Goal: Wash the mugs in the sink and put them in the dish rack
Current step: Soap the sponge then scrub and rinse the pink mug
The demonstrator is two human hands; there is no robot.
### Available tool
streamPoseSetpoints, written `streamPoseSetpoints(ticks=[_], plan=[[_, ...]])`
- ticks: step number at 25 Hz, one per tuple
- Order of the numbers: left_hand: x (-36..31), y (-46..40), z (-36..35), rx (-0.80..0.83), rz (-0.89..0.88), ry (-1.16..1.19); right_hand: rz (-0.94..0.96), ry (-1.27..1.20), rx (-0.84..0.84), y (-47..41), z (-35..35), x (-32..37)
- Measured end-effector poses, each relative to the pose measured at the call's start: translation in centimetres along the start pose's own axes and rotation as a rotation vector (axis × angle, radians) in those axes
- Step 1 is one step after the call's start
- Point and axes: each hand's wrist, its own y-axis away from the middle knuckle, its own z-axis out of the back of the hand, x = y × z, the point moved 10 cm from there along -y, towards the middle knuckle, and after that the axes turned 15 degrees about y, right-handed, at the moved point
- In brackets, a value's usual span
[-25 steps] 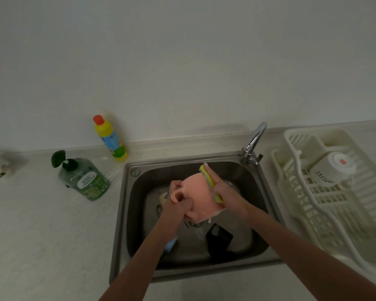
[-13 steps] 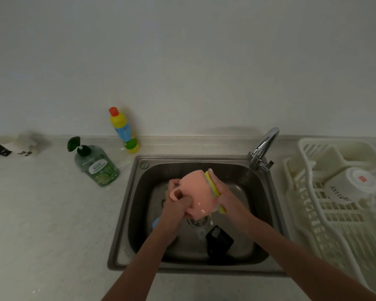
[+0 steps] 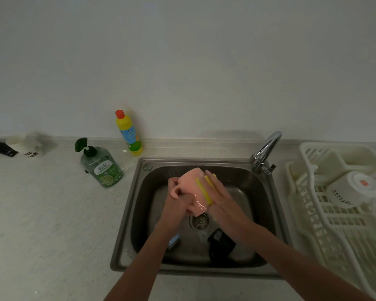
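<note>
A pale speckled bench (image 3: 41,213) spans the lower half of the frame and meets a plain off-white wall (image 3: 182,61) that fills the upper half; the lighting is dim. A stainless steel sink (image 3: 139,187) is set into the bench at lower centre, with a round drain strainer (image 3: 200,221) in its floor and a chrome faucet (image 3: 266,149) at its upper right corner. Above the sink centre, the left hand (image 3: 178,205) grips the pink mug (image 3: 190,185) by its handle, fingers curled through and around it; the mug is held tilted with its base toward the top of the frame. The right hand (image 3: 220,197) presses a yellow sponge (image 3: 204,190) flat against the mug's right side, fingers extended over the sponge. A black mug (image 3: 221,246) lies on the sink floor, lower right of the drain, and a light blue object (image 3: 174,241) lies partly hidden under the left forearm. At the right edge of the frame, a white plastic dish rack (image 3: 334,224) rests on the bench and holds a white mug (image 3: 352,190) turned upside down. Left of the sink stand a green pump soap bottle (image 3: 102,168) and, against the wall, a yellow detergent bottle (image 3: 128,133) with a red cap. In the upper left, a blurred white item (image 3: 28,144) and a black item (image 3: 2,148) lie on the bench.
</note>
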Motion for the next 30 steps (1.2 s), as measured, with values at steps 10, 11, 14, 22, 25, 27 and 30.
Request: streamPoseSetpoints(ticks=[10,11,14,22,25,27,30], plan=[[0.3,0.2,1.6,0.029,0.014,0.058,-0.037,-0.019,0.026,0.2,-0.3,0.1],[0.1,0.0,1.5,0.035,0.010,0.040,0.003,0.033,-0.025,0.4,-0.8,1.2],[0.2,0.2,1.1,0.084,-0.004,-0.036,0.027,0.118,-0.049,-1.4,-0.8,1.6],[-2.0,-0.8,1.5,0.048,-0.013,-0.016,-0.098,-0.007,0.005,-1.3,-0.4,1.2],[-0.9,-0.2,0.0,0.144,0.008,-0.087,0.024,0.184,-0.053,-3.6,1.2,2.1],[-0.7,0.0,-0.1,0.153,0.034,-0.109,0.062,0.063,-0.075,-4.5,2.4,1.0],[-1.5,-0.5,0.5,0.070,0.039,-0.040,-0.096,-0.146,0.038,-3.1,1.1,-2.1]])
